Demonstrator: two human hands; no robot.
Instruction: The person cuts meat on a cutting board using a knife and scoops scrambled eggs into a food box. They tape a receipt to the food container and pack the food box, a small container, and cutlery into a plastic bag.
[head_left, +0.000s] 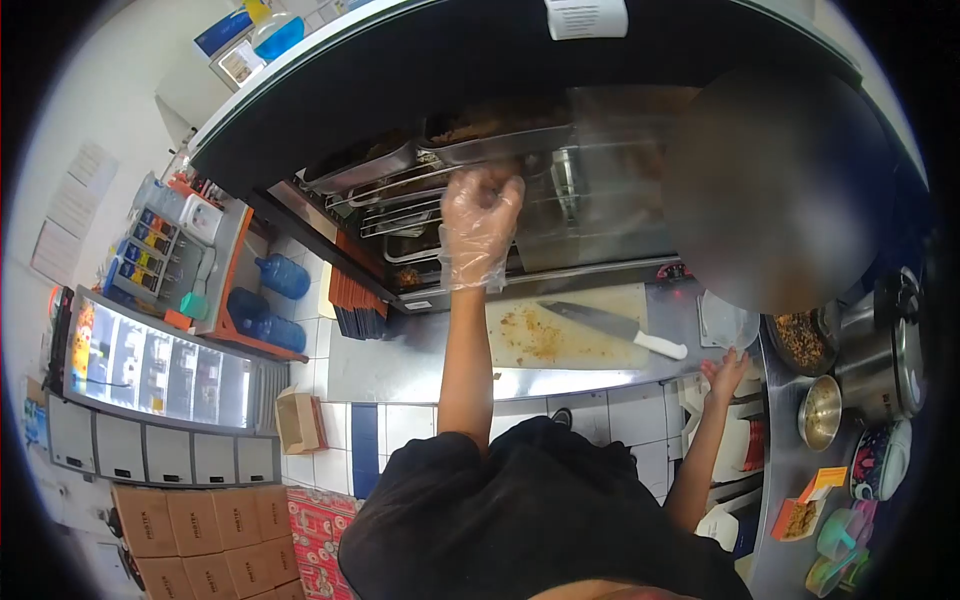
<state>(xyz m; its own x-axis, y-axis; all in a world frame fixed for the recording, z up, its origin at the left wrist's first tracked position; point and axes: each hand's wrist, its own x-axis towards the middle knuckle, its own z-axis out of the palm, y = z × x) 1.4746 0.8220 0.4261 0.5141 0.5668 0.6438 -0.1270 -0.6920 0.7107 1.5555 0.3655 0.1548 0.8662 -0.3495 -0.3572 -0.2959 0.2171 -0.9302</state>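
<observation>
In the head view, the black shirt lies nearest, with both forearms reaching ahead over the counter. The left hand wears a clear glove, probably to keep the food clean. It is inside the cabinet beyond the counter's far edge, at the wire rack and just below the front of a metal tray. Its fingers curl inward; whether they grip the rack, the tray or nothing, I cannot tell. The tray sits high in the cabinet, where the rack seems to carry its weight.

The right hand looks empty, fingers spread, at the counter's right end by the near edge, just beside a tub; contact is unclear. It may be steadying the body.

Between the hands, the board lies flat, presumably to take crumbs and cuts. The knife rests slantwise on it, its handle past the board's right edge, easy to pick up.
</observation>
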